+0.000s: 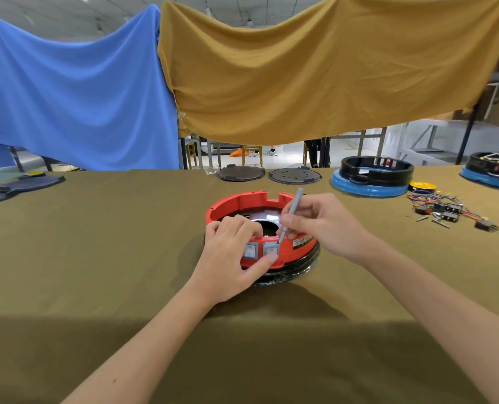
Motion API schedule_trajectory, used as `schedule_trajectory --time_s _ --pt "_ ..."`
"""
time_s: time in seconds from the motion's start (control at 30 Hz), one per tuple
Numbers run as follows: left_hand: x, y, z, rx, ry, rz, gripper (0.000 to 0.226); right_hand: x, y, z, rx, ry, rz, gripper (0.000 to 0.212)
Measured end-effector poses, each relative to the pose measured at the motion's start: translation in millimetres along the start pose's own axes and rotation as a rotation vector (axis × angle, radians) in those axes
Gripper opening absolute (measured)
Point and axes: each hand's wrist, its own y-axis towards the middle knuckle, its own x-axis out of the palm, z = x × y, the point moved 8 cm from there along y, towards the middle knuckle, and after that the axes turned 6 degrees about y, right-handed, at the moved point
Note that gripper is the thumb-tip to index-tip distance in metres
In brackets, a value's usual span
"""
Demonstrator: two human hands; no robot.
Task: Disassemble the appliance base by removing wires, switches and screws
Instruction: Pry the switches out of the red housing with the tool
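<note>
Both hands [230,252] on red appliance base [248,204].

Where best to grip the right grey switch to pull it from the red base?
Pinch the right grey switch by its bezel edges from the outer, camera-facing side of the red base; only its face projects there. The screwdriver tip sits at its top corner, and the left hand thumb is beneath it.

An olive tablecloth [96,258] covers the table. Behind its far edge hang a blue cloth [76,91] and, right of it, a mustard cloth [315,74]. On the tablecloth's far edge lie two dark round plates [240,173], with grey mats [21,186] at its far left
</note>
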Motion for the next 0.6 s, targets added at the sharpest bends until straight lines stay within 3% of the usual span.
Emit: schedule_trajectory --time_s 0.4,0.5,0.6 --pt "1.1 -2.4 4.3 0.055 -0.051 -0.019 0.030 2.0 19.3 9.3 0.238 0.013 -0.197 0.012" --pt "1.8 -2.1 4.4 0.062 -0.050 -0.020 0.035 1.6 14.5 4.7 0.163 0.019 -0.172 0.012" --pt "1.6 -1.9 5.0 0.079 -0.047 -0.004 0.038 1.4 -0.2 -3.3 -0.031 -0.045 -0.091 0.008"
